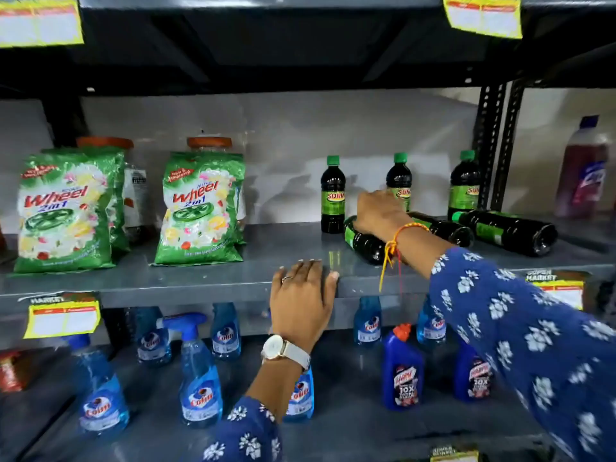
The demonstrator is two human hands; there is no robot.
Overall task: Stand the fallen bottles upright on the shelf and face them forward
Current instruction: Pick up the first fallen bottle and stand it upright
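Three dark bottles with green caps and green labels stand upright on the grey shelf [200, 278]: one [332, 195] in the middle, one [399, 181] behind my right hand, one [463, 188] near the black post. Three more lie on their sides: the nearest [365, 243] under my right hand, a second [443, 228] behind my wrist, a third [510, 230] at the right. My right hand [376, 213] rests over the nearest fallen bottle, fingers closing on its neck end. My left hand [301, 295] lies flat on the shelf's front edge, holding nothing.
Two green Wheel detergent bags [66, 211] [201, 208] stand on the left of the same shelf, with jars behind. A black slotted post [493, 145] bounds the right side. On the lower shelf stand blue Colin spray bottles [200, 371] and dark blue Harpic bottles [403, 368].
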